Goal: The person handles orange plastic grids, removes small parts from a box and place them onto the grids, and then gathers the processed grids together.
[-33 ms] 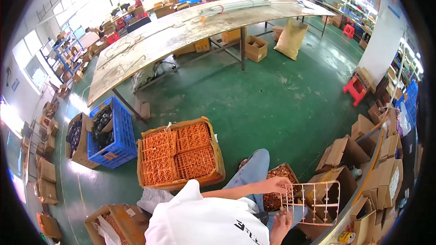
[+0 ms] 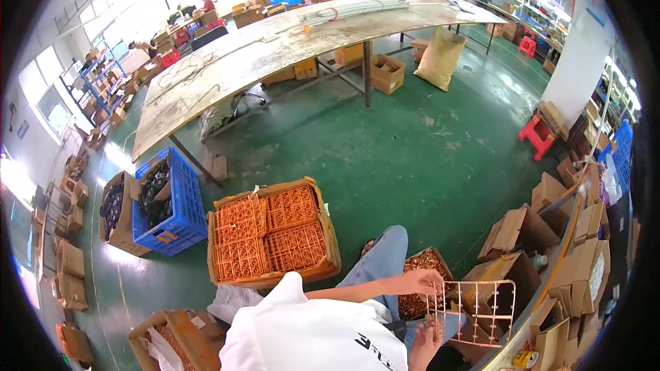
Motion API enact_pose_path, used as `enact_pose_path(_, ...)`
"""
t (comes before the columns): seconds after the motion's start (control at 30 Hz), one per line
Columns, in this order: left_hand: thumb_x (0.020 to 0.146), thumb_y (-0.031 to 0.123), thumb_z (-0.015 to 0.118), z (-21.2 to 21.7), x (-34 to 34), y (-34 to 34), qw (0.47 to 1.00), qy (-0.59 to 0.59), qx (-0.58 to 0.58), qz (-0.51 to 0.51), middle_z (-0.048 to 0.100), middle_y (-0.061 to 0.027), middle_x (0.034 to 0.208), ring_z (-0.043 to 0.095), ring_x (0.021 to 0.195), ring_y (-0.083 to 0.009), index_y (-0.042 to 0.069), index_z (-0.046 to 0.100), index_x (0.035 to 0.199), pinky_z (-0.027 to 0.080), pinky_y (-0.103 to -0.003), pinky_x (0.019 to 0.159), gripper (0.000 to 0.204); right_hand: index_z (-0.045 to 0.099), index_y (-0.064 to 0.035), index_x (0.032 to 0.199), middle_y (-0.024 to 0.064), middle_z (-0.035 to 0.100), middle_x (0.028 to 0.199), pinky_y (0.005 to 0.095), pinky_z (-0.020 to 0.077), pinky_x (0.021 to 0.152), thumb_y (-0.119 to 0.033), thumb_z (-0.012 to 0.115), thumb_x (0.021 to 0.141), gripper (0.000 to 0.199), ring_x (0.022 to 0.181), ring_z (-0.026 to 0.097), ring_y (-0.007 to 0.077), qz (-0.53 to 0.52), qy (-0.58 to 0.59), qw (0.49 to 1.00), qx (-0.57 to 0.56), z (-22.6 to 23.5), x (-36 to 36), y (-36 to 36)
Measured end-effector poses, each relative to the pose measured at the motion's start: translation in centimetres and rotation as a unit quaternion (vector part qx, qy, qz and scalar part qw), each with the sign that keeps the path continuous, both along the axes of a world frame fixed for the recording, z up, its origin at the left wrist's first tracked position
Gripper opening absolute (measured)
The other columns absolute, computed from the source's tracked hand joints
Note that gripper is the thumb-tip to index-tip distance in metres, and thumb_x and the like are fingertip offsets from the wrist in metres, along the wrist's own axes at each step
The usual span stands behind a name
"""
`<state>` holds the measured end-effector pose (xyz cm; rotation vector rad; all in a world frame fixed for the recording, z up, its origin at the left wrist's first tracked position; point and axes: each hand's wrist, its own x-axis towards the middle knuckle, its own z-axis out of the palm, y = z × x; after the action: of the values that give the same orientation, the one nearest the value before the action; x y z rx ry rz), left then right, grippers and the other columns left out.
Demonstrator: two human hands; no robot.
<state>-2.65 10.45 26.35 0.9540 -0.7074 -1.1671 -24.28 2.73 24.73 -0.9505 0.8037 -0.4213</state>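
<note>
The plastic frame [image 2: 474, 312] in front of me looks almost stripped, most of its rungs bare with a few small parts left along its left edge, while the box of copper pieces [image 2: 423, 282] by my knee is well filled and the carton of orange frames [image 2: 271, 240] sits full (untouched, I judge). My left hand [image 2: 421, 282] closes around the frame's top left corner. My right hand [image 2: 425, 343] pinches its lower left edge, fingers curled.

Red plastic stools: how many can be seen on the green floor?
2: one red stool by the boxes at right, and another red stool farther back near the right wall. Others may be hidden behind the long table or boxes.
</note>
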Motion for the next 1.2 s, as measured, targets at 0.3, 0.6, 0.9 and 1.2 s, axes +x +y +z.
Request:
enact_pose_path(0.3, 0.088, 0.016, 0.06, 1.7, -1.9, -2.0, 0.997, 0.02, -0.014, -0.071, 0.062, -0.0039, 0.092, 0.06, 0.084, -0.0112, 0.002, 0.056, 0.1, 0.052, -0.026, 0.071, 0.018, 0.056, 0.0037, 0.115, 0.012, 0.062, 0.105, 0.031, 0.0483, 0.077, -0.005, 0.058, 0.087, 0.03, 0.089, 0.059, 0.0191, -0.039, -0.015, 0.997, -0.072, 4.2, -2.5, 0.4)
enact_pose_path(0.6, 0.087, 0.007, 0.057, 2.2, -3.4, -4.4, 0.993, 0.011, -0.029, -0.114, 0.056, -0.0055, 0.107, 0.058, 0.091, -0.0124, 0.002, 0.045, 0.118, 0.048, -0.025, 0.076, 0.034, 0.05, 0.0057, 0.119, 0.0139, 0.059, 0.109, 0.0298, 0.0495, 0.074, 0.0, 0.055, 0.087, 0.033, 0.089, 0.057, 0.0201, -0.153, -0.002, 0.968, -0.197, 6.9, -5.2, -0.2)
enact_pose_path(0.9, 0.079, 0.001, 0.061, 1.0, -3.8, -3.6, 0.99, 0.015, -0.021, -0.139, 0.059, -0.0082, 0.096, 0.06, 0.081, -0.0143, 0.0, 0.051, 0.106, 0.049, -0.027, 0.069, 0.028, 0.056, 0.0044, 0.112, 0.0122, 0.062, 0.096, 0.0282, 0.0468, 0.068, -0.008, 0.056, 0.09, 0.026, 0.075, 0.055, 0.0158, -0.067, 0.008, 0.964, -0.256, 7.9, -7.1, -0.5)
enact_pose_path(1.2, 0.075, 0.002, 0.067, 1.3, -3.8, -2.7, 0.984, -0.109, -0.05, -0.128, 0.062, -0.0076, 0.084, 0.06, 0.075, -0.0133, 0.002, 0.052, 0.084, 0.047, -0.028, 0.068, 0.018, 0.056, 0.0018, 0.099, 0.0051, 0.054, 0.076, 0.0245, 0.0371, 0.051, 0.0, 0.054, 0.087, 0.012, 0.056, 0.041, 0.0112, -0.051, -0.03, 0.98, -0.192, 8.3, -5.4, -1.3)
